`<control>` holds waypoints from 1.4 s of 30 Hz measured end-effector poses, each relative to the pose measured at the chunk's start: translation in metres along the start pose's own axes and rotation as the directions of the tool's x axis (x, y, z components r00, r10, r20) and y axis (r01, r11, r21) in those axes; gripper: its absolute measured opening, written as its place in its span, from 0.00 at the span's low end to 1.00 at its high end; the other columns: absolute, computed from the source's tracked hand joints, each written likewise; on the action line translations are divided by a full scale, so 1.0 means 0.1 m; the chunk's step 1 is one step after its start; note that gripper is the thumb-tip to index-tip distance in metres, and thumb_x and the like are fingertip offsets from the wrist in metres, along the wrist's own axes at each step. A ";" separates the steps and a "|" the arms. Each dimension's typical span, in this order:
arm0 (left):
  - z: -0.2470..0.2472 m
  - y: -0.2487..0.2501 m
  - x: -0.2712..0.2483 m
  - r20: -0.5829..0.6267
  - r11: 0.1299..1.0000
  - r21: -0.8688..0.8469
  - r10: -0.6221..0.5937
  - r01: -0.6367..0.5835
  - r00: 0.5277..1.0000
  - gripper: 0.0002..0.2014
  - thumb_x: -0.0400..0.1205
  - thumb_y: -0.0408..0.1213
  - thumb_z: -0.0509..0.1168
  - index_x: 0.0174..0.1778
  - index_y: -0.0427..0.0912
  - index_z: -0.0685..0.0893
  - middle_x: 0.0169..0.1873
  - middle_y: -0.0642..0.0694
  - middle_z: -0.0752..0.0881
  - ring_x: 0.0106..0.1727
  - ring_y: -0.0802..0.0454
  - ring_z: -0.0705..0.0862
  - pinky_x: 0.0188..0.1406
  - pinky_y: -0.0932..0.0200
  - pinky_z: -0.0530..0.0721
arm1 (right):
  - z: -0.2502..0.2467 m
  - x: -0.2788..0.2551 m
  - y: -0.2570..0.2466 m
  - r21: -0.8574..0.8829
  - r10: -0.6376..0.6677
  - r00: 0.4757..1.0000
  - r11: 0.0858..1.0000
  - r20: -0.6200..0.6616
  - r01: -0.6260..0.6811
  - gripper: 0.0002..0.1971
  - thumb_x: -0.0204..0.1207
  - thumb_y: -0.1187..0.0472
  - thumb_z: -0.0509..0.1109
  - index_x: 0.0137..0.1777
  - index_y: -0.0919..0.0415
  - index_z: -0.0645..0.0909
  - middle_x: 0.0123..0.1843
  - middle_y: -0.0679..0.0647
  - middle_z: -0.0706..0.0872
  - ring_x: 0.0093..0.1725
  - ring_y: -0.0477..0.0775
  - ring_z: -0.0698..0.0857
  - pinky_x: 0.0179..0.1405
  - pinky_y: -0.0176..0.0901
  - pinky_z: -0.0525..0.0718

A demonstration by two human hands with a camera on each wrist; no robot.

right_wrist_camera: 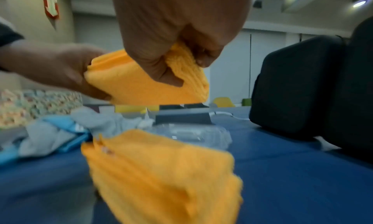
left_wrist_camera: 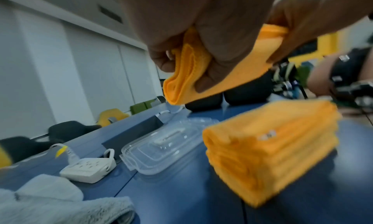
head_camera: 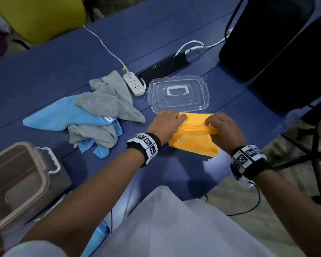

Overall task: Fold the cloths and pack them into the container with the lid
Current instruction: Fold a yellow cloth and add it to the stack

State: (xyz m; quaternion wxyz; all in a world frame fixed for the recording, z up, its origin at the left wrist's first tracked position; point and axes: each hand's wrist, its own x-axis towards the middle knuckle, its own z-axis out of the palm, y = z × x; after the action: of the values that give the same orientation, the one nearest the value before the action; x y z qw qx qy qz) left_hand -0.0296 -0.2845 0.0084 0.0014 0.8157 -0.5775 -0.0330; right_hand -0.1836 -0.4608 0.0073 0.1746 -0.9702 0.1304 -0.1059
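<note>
Above the blue table [head_camera: 174,52], both hands grip one folded orange cloth [head_camera: 195,125], blurring the stack [left_wrist_camera: 272,147] beneath.

You have a folded orange cloth [head_camera: 195,125] pinched at each end, lifted just above a stack of folded orange cloths [head_camera: 195,145] on the blue counter [head_camera: 174,173]. To your left, grey cloths [head_camera: 107,104] and blue cloths [head_camera: 63,117] lie crumpled in one heap. The clear lid [head_camera: 178,93] lies flat beyond the stack, and the brown container [head_camera: 17,182] stands open at your near left.

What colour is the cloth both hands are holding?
Orange-yellow cloth, clearest in the right wrist view.
</note>
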 end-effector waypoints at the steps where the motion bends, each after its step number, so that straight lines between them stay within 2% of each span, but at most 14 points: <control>1: 0.11 0.04 0.04 0.030 0.997 0.063 0.049 -0.051 0.998 0.16 0.75 0.29 0.66 0.59 0.43 0.77 0.50 0.40 0.81 0.50 0.39 0.81 0.44 0.48 0.73 | 0.06 -0.09 0.05 -0.039 0.028 1.000 0.999 0.013 -0.028 0.21 0.56 0.78 0.68 0.46 0.57 0.82 0.43 0.55 0.82 0.41 0.64 0.81 0.33 0.44 0.76; 3: 0.33 0.12 0.05 0.119 0.963 0.191 0.169 -0.190 0.978 0.15 0.75 0.38 0.70 0.58 0.47 0.79 0.52 0.42 0.83 0.50 0.43 0.82 0.43 0.51 0.76 | 0.24 -0.29 0.19 -0.097 0.063 0.995 0.994 0.083 -0.055 0.22 0.52 0.79 0.72 0.45 0.58 0.83 0.41 0.56 0.82 0.37 0.65 0.82 0.31 0.41 0.69; 6: 0.65 0.18 -0.05 0.282 0.945 0.209 0.189 -0.252 0.941 0.20 0.81 0.40 0.63 0.69 0.45 0.71 0.65 0.40 0.75 0.61 0.41 0.76 0.54 0.47 0.75 | 0.46 -0.55 0.35 -0.080 0.091 0.953 0.994 0.290 -0.070 0.25 0.54 0.74 0.77 0.52 0.56 0.85 0.48 0.58 0.83 0.43 0.68 0.84 0.35 0.49 0.79; 11: 0.75 0.24 -0.12 0.143 0.969 0.157 0.167 -0.189 0.976 0.23 0.82 0.56 0.58 0.66 0.44 0.70 0.65 0.41 0.73 0.63 0.40 0.73 0.54 0.46 0.72 | 0.46 -0.61 0.36 -0.045 0.114 0.936 0.993 0.332 -0.105 0.20 0.61 0.52 0.71 0.54 0.55 0.86 0.46 0.56 0.83 0.43 0.65 0.84 0.36 0.52 0.84; 15: 0.65 0.24 -0.08 0.042 0.965 0.174 0.190 -0.194 0.981 0.18 0.81 0.53 0.61 0.60 0.45 0.74 0.57 0.41 0.79 0.55 0.41 0.77 0.48 0.48 0.74 | 0.38 -0.53 0.36 -0.062 0.053 0.975 0.997 0.215 -0.040 0.21 0.68 0.41 0.68 0.49 0.56 0.89 0.46 0.56 0.81 0.45 0.61 0.81 0.43 0.52 0.81; 21: 0.64 0.23 -0.07 -0.067 0.928 0.163 0.349 -0.335 0.935 0.14 0.78 0.32 0.55 0.56 0.50 0.77 0.47 0.39 0.80 0.42 0.42 0.78 0.39 0.49 0.76 | 0.39 -0.29 0.29 -0.109 0.001 0.982 0.994 0.188 0.020 0.14 0.76 0.52 0.70 0.59 0.54 0.83 0.57 0.57 0.79 0.51 0.59 0.79 0.47 0.53 0.82; 23: 0.66 0.22 -0.07 -0.057 0.928 0.152 0.351 -0.340 0.935 0.10 0.76 0.33 0.65 0.52 0.49 0.82 0.44 0.40 0.82 0.40 0.42 0.80 0.38 0.50 0.78 | 0.47 -0.27 0.31 -0.098 0.038 0.973 0.995 0.226 -0.015 0.14 0.74 0.55 0.74 0.59 0.53 0.83 0.56 0.58 0.78 0.51 0.61 0.80 0.48 0.54 0.84; 26: 0.73 0.19 -0.12 -0.006 0.944 0.074 0.324 -0.323 0.946 0.19 0.69 0.35 0.74 0.55 0.48 0.82 0.46 0.41 0.84 0.43 0.41 0.82 0.40 0.49 0.79 | 0.51 -0.24 0.28 -0.059 0.101 0.967 0.994 0.233 -0.090 0.14 0.68 0.59 0.76 0.55 0.55 0.84 0.52 0.58 0.78 0.48 0.64 0.82 0.45 0.52 0.83; 30: 0.70 0.05 -0.26 -0.141 0.983 -0.017 0.180 -0.185 0.973 0.13 0.79 0.46 0.63 0.57 0.45 0.79 0.46 0.42 0.81 0.44 0.42 0.79 0.41 0.49 0.76 | 0.48 0.02 0.00 -0.008 0.010 0.988 1.000 0.153 -0.009 0.11 0.65 0.62 0.72 0.48 0.59 0.85 0.46 0.57 0.79 0.43 0.62 0.81 0.40 0.50 0.81; 33: 0.68 -0.31 -0.41 -0.189 0.984 -0.154 -0.116 0.087 0.975 0.15 0.82 0.49 0.60 0.59 0.42 0.78 0.50 0.41 0.79 0.49 0.40 0.78 0.46 0.47 0.74 | 0.52 0.35 -0.35 0.084 -0.083 0.985 0.994 0.150 0.071 0.10 0.68 0.63 0.70 0.50 0.57 0.83 0.48 0.55 0.78 0.47 0.60 0.79 0.43 0.52 0.81; 35: 0.67 -0.65 -0.56 -0.101 0.918 -0.197 -0.367 0.343 0.925 0.16 0.81 0.47 0.61 0.59 0.41 0.78 0.54 0.40 0.78 0.55 0.39 0.77 0.50 0.46 0.74 | 0.61 0.56 -0.62 0.128 -0.131 0.975 0.986 0.181 0.109 0.10 0.70 0.64 0.69 0.51 0.57 0.83 0.50 0.54 0.77 0.50 0.59 0.79 0.46 0.52 0.80; 38: 0.66 -1.15 -0.83 0.074 0.785 -0.063 -0.612 0.616 0.787 0.16 0.78 0.41 0.63 0.60 0.39 0.80 0.60 0.39 0.77 0.62 0.37 0.75 0.55 0.43 0.74 | 0.78 0.81 -1.01 0.212 -0.235 0.940 0.960 0.247 0.185 0.10 0.71 0.65 0.68 0.52 0.59 0.83 0.52 0.56 0.77 0.52 0.61 0.80 0.50 0.51 0.81; 40: 0.69 -1.44 -1.03 0.149 0.729 0.053 -0.681 0.682 0.717 0.19 0.77 0.39 0.63 0.62 0.38 0.82 0.69 0.38 0.73 0.69 0.36 0.71 0.62 0.44 0.72 | 0.92 0.92 -1.23 0.260 -0.301 0.905 0.939 0.300 0.226 0.11 0.70 0.66 0.68 0.52 0.60 0.84 0.52 0.58 0.78 0.52 0.62 0.81 0.51 0.50 0.80; 42: 0.74 -1.65 -1.20 0.221 0.737 0.151 -0.674 0.658 0.704 0.20 0.76 0.39 0.64 0.64 0.41 0.82 0.77 0.40 0.67 0.76 0.36 0.65 0.67 0.44 0.69 | 1.08 0.99 -1.41 0.287 -0.356 0.863 0.922 0.358 0.262 0.12 0.69 0.66 0.67 0.52 0.59 0.84 0.53 0.58 0.78 0.53 0.62 0.81 0.51 0.52 0.82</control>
State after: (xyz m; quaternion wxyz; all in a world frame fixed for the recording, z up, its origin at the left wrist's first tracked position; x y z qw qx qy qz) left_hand 0.0821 -0.1136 -0.0653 -0.1115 0.9568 -0.2395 -0.1211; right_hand -0.0332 -0.3286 -0.0241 0.2885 -0.9525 -0.0797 0.0556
